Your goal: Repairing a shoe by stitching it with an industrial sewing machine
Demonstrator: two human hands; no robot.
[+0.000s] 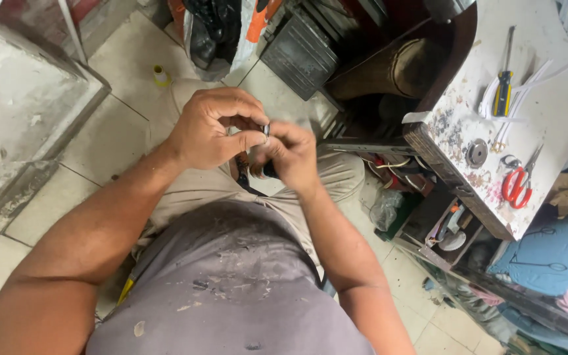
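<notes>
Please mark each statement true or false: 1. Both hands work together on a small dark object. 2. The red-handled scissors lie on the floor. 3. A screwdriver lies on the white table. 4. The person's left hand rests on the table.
1. True: the left hand and right hand meet on a small dark object over the lap.
2. False: the red-handled scissors lie on the white table.
3. True: the screwdriver lies there, near white strips.
4. False: it is held in front of the body, away from the table.
</notes>
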